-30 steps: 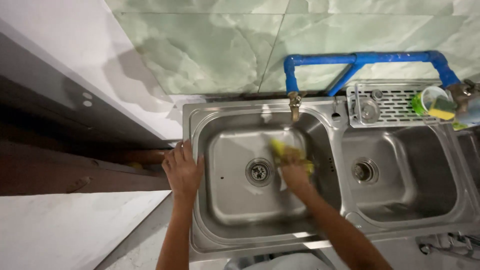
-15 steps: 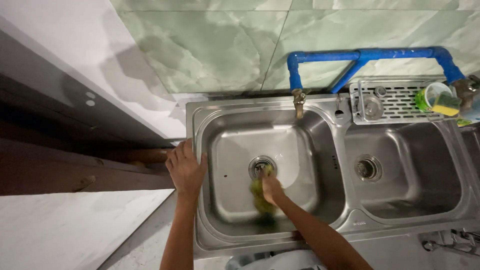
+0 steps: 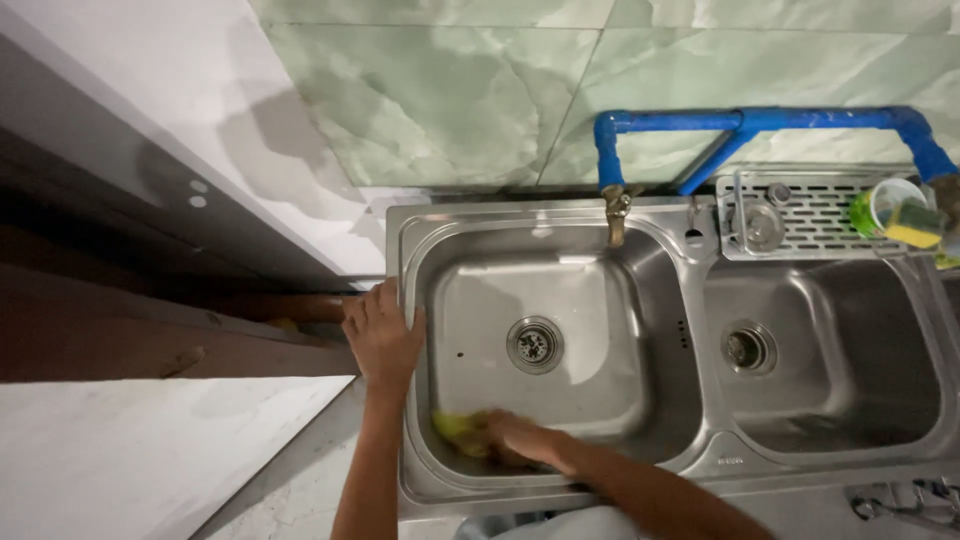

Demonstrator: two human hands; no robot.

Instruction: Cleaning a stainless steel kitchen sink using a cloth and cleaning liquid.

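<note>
- Yellow-green sponge (image 3: 462,432): lower centre of frame, on the left basin's near floor, long axis left-right.
- Right hand (image 3: 525,440): fingers pressed over the sponge, gripping it.
- Left hand (image 3: 383,340): fingers spread flat on sink rim (image 3: 405,260), directly above the sponge in frame.

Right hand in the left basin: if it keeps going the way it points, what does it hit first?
The right hand, on a yellow sponge, points left; first contact is probably the basin's left wall, though depth is unclear.
</note>
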